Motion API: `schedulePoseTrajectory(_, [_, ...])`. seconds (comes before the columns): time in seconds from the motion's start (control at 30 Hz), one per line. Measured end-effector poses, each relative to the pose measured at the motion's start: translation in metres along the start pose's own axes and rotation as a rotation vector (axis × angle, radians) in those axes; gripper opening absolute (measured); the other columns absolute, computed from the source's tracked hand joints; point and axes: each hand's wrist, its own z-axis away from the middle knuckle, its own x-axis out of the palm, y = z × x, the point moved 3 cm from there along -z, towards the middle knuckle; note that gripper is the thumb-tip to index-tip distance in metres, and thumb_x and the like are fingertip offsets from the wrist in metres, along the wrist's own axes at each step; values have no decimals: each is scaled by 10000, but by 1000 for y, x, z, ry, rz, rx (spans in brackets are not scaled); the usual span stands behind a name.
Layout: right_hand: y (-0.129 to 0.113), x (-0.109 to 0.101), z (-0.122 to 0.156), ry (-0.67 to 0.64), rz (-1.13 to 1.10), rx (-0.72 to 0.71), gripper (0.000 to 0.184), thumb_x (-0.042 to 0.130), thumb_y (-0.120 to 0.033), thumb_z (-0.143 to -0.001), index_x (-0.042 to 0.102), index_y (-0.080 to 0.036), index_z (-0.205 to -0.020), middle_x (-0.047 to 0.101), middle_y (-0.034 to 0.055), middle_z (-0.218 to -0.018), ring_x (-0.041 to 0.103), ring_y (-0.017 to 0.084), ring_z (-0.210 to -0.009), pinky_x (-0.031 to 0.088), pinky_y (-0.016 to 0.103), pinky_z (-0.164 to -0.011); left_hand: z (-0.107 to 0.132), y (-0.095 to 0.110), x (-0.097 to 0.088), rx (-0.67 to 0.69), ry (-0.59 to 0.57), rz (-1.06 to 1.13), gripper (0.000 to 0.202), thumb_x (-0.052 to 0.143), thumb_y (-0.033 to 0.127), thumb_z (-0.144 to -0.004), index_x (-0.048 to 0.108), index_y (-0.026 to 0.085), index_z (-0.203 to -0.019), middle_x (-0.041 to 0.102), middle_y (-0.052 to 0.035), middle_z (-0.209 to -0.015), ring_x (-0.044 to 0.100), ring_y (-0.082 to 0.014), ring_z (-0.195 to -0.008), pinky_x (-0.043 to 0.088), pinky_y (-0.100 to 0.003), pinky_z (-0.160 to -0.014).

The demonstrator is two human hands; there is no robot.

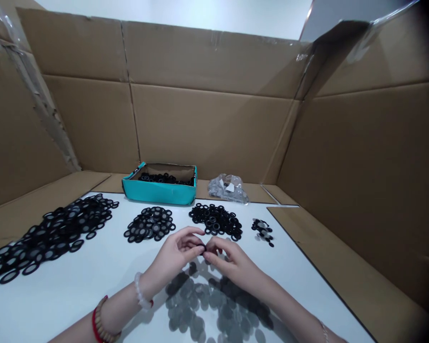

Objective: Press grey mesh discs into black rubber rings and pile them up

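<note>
My left hand (181,248) and my right hand (230,257) meet over the middle of the white table. Between their fingertips is a small black ring (202,248), partly covered by the fingers; both hands pinch it. Below and between my forearms lie many loose thin grey discs (196,326), some in the shade of my arms. Just beyond my hands sits a heap of black rings (214,220). To its left is a pile of black rings with grey discs in them (150,225).
A larger pile of ringed discs (62,231) spreads along the left side. At the right lies a small mixed cluster (262,230). Behind stand a teal box (159,193) holding black rings and a clear plastic bag (228,188). Cardboard walls (207,124) enclose the table.
</note>
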Motion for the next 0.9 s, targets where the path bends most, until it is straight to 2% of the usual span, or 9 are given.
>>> schedulePoseTrajectory(0.07, [-1,0,1,8,49,-10,196,473,-323,-892,529,-187,-763,533,-8,-745,491,146,-711,351,235,-625,1,0,-1,20,20,-42,281,610,208,-735,541,170,-1005,602,-14,-752,579,-171,-779,440,-291,-740])
schedulePoseTrajectory(0.17, [-1,-1,1,20,98,-75,224,433,-300,-914,503,-187,-733,511,-7,-730,477,145,-708,352,242,-641,0,-1,-4,29,20,-95,240,606,202,-737,546,171,-967,607,0,-716,579,-160,-744,433,-276,-713])
schedulePoseTrajectory(0.3, [0,-2,1,31,99,-135,196,445,-239,-908,481,-189,-722,490,-12,-722,462,139,-713,346,241,-660,-3,-4,-7,-108,-43,-19,225,668,252,-688,575,148,-864,611,11,-634,566,-140,-632,414,-248,-610])
schedulePoseTrajectory(0.43, [2,-3,0,60,19,-104,199,445,-252,-908,472,-188,-721,477,-20,-710,457,127,-684,334,227,-630,-3,2,-5,-168,-54,33,259,701,298,-663,595,141,-840,643,-16,-697,589,-148,-680,428,-250,-642])
schedulePoseTrajectory(0.57, [4,-3,-1,90,-41,-77,214,431,-287,-914,483,-185,-734,480,-22,-694,454,126,-674,326,226,-622,-1,8,-4,-126,-4,16,292,710,304,-658,609,156,-890,648,-33,-790,603,-171,-781,455,-274,-718])
schedulePoseTrajectory(0.9, [-1,2,0,94,-6,-84,253,460,-290,-898,421,-185,-672,451,-31,-668,439,119,-649,315,222,-599,1,6,-4,-52,60,-33,218,700,250,-648,603,135,-806,624,-31,-742,595,-167,-738,482,-293,-709])
